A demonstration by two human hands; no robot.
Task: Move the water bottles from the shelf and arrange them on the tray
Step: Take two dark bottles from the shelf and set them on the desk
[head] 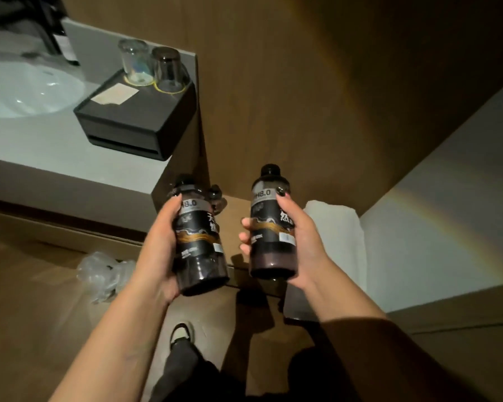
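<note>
Hands (157, 245) (299, 242) gripping dark cylindrical bottles (199, 236) (270, 224)

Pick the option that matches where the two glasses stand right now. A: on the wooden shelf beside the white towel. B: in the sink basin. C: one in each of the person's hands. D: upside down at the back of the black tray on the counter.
D: both glasses stand mouth-down at the far end of the black tray on the counter, while the left hand and right hand each grip a dark bottle.
</note>
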